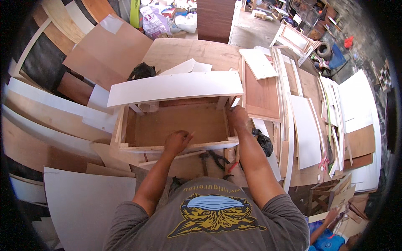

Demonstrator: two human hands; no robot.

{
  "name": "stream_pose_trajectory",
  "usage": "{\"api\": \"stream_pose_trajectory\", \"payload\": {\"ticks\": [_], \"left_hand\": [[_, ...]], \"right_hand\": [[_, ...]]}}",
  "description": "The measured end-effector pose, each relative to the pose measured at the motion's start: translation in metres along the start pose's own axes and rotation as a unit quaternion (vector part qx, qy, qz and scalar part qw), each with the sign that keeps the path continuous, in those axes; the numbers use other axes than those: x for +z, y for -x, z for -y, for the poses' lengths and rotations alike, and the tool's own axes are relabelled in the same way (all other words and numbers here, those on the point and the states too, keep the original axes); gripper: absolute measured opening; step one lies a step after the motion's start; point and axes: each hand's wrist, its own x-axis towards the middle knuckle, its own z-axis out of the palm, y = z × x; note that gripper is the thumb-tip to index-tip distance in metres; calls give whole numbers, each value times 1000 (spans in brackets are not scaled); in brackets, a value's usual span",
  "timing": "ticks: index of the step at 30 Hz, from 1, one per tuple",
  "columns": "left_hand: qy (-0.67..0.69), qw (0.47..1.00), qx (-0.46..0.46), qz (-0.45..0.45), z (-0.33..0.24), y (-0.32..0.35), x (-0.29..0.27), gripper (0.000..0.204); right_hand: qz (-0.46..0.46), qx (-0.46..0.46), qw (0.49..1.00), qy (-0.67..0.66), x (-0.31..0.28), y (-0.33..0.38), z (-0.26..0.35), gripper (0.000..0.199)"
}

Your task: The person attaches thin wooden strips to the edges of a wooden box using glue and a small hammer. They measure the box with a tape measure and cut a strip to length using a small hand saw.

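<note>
In front of me lies an open wooden cabinet frame (pixel 125 125) with a brown panel (pixel 176 121) as its floor. A long white board (pixel 176 87) rests across its far side. My left hand (pixel 177 142) hovers over the near rail, its fingers curled; a slim pale tip sticks out, too small to name. At the frame's right side, my right hand (pixel 239 118) is closed against the upright, and what its fingers hold is hidden. Below the near rail are a hammer (pixel 204 162), dark pliers (pixel 218 159) and a red-handled tool (pixel 233 166).
Black plastic bags (pixel 264 143) lie right of the frame and behind it. Framed panels (pixel 261 98) and white boards (pixel 305 129) cover the right side. Large sheets (pixel 90 209) lean at left. Another person (pixel 328 238) works at lower right.
</note>
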Motion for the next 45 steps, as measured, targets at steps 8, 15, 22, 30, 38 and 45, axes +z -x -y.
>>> {"api": "stream_pose_trajectory", "payload": {"ticks": [8, 15, 22, 30, 38, 45], "left_hand": [[55, 994, -58, 80, -5, -2, -10, 53], [55, 998, -10, 26, -2, -1, -8, 55], [57, 998, 8, -16, -10, 1, -13, 64], [64, 997, 41, 20, -5, -4, -4, 67], [57, 996, 64, 22, 5, -10, 10, 67], [88, 994, 69, 7, 2, -8, 10, 66]], "right_hand": [[-25, -45, 999, 3, 8, -4, -8, 39], [-17, -42, 999, 17, 15, -16, -9, 50], [-62, -31, 996, 47, 41, -47, -42, 51], [-85, -83, 992, 45, 47, -60, -58, 46], [-83, -52, 994, 48, 44, -51, -45, 40], [-91, -55, 993, 45, 47, -50, -48, 49]]}}
